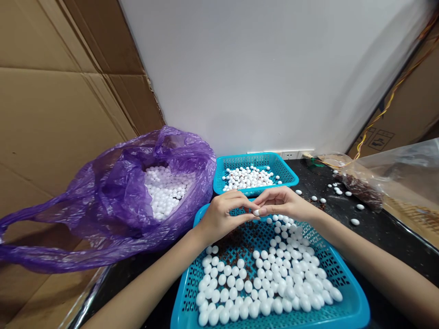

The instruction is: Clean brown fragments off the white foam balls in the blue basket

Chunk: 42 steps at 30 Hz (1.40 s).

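White ball (256,212) in a pinch between left fingers (247,204) and right fingers (270,209), above the larger basket (356,299)

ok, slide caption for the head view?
Left hand and right hand meet at a small white piece above a blue basket of similar pieces.

The scene is viewed through one camera worn on the head, aimed forward and down between the person's arms. The left forearm (147,283) is taken in from the lower edge, the right forearm (363,256) from the lower right. The left hand (221,212) and right hand (284,201) are placed near the centre. The large basket (353,292) is seen close, from above, its near side cut off below; the small basket (291,177) and wall (240,77) are faced beyond.
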Each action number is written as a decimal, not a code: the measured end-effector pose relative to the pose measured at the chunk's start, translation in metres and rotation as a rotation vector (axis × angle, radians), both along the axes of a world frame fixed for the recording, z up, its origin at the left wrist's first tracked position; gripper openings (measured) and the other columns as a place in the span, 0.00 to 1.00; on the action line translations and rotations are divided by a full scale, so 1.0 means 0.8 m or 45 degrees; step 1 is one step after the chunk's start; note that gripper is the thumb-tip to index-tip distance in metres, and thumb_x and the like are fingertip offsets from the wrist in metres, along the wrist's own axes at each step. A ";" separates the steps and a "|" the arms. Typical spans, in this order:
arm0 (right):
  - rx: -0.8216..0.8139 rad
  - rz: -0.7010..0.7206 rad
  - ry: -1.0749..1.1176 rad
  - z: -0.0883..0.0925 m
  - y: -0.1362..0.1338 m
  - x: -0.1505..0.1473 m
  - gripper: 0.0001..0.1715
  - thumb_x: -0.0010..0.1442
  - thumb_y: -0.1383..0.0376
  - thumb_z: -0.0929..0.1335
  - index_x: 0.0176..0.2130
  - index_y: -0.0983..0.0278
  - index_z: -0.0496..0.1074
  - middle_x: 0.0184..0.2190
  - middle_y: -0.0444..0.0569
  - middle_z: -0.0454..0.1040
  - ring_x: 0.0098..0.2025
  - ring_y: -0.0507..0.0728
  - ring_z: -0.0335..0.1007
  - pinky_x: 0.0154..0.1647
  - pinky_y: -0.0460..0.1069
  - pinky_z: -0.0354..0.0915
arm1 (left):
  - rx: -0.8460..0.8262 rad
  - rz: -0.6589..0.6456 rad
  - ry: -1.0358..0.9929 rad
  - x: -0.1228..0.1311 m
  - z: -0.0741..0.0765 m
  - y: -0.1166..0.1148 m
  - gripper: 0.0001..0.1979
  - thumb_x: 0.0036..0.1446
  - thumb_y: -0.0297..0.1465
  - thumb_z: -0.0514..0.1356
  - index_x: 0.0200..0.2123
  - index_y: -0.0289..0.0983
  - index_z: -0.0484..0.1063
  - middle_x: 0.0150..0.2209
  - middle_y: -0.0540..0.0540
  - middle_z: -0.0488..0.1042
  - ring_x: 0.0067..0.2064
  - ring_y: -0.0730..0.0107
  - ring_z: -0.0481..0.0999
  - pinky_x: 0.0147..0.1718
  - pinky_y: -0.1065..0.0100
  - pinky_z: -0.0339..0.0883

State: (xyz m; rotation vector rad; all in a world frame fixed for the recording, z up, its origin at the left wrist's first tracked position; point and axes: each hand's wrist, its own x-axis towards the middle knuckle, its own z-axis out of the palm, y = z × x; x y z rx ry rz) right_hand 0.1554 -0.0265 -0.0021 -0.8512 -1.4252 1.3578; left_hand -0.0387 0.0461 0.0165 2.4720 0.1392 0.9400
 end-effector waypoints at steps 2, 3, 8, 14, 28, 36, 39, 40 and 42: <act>-0.012 -0.002 -0.005 0.000 0.000 0.001 0.10 0.52 0.68 0.73 0.38 0.64 0.76 0.33 0.46 0.78 0.37 0.53 0.75 0.41 0.48 0.71 | 0.009 0.011 -0.011 0.000 0.000 0.000 0.06 0.52 0.29 0.64 0.35 0.37 0.76 0.29 0.48 0.74 0.32 0.72 0.72 0.32 0.70 0.67; -0.014 -0.002 -0.009 0.000 0.000 0.001 0.10 0.53 0.67 0.72 0.38 0.64 0.76 0.33 0.47 0.78 0.37 0.53 0.75 0.41 0.48 0.71 | 0.014 0.022 -0.021 0.001 0.000 0.000 0.06 0.52 0.29 0.64 0.35 0.37 0.76 0.29 0.48 0.74 0.32 0.72 0.72 0.32 0.70 0.67; 0.051 -0.072 -0.046 0.002 0.002 0.004 0.13 0.59 0.61 0.68 0.45 0.63 0.73 0.37 0.49 0.76 0.37 0.53 0.74 0.37 0.48 0.72 | 0.037 0.067 -0.027 0.002 -0.002 0.002 0.08 0.51 0.30 0.65 0.36 0.36 0.74 0.31 0.48 0.72 0.33 0.72 0.71 0.33 0.71 0.66; 0.008 -0.033 0.014 0.003 0.002 0.001 0.16 0.54 0.63 0.72 0.43 0.64 0.70 0.36 0.48 0.75 0.35 0.53 0.73 0.32 0.46 0.72 | 0.035 0.079 0.010 0.000 -0.002 0.003 0.08 0.51 0.31 0.65 0.36 0.37 0.73 0.31 0.49 0.71 0.33 0.72 0.70 0.34 0.70 0.65; -0.025 0.339 -0.426 0.003 -0.007 0.000 0.16 0.52 0.66 0.72 0.40 0.64 0.67 0.33 0.45 0.74 0.31 0.50 0.70 0.31 0.45 0.67 | -0.222 0.101 0.183 -0.005 0.003 -0.002 0.23 0.55 0.46 0.58 0.48 0.38 0.62 0.37 0.48 0.69 0.30 0.73 0.67 0.31 0.70 0.64; 0.244 -0.362 -0.165 0.001 0.002 0.004 0.18 0.58 0.61 0.68 0.48 0.59 0.63 0.47 0.50 0.69 0.25 0.47 0.69 0.24 0.45 0.67 | -0.386 0.259 -0.034 -0.004 -0.001 -0.002 0.19 0.64 0.43 0.44 0.45 0.36 0.63 0.32 0.48 0.67 0.26 0.76 0.64 0.26 0.71 0.60; 0.288 -0.742 -0.048 -0.003 0.012 0.012 0.27 0.57 0.62 0.68 0.54 0.56 0.57 0.56 0.54 0.60 0.24 0.47 0.68 0.26 0.47 0.68 | -0.434 0.344 -0.106 -0.002 -0.002 0.000 0.15 0.64 0.41 0.47 0.42 0.36 0.64 0.29 0.51 0.66 0.25 0.77 0.64 0.25 0.73 0.59; 0.264 -0.765 -0.062 -0.004 0.014 0.014 0.27 0.57 0.61 0.69 0.53 0.57 0.57 0.56 0.55 0.60 0.23 0.47 0.67 0.24 0.47 0.67 | -0.441 0.364 -0.090 -0.001 -0.002 0.001 0.14 0.64 0.40 0.48 0.41 0.36 0.64 0.29 0.51 0.66 0.25 0.77 0.64 0.25 0.73 0.59; 0.229 -0.723 -0.114 -0.007 0.015 0.014 0.23 0.57 0.60 0.68 0.51 0.58 0.59 0.53 0.54 0.63 0.21 0.46 0.65 0.20 0.46 0.65 | -0.431 0.376 -0.001 0.001 -0.001 0.002 0.13 0.64 0.39 0.49 0.38 0.36 0.65 0.27 0.52 0.66 0.24 0.77 0.64 0.24 0.74 0.58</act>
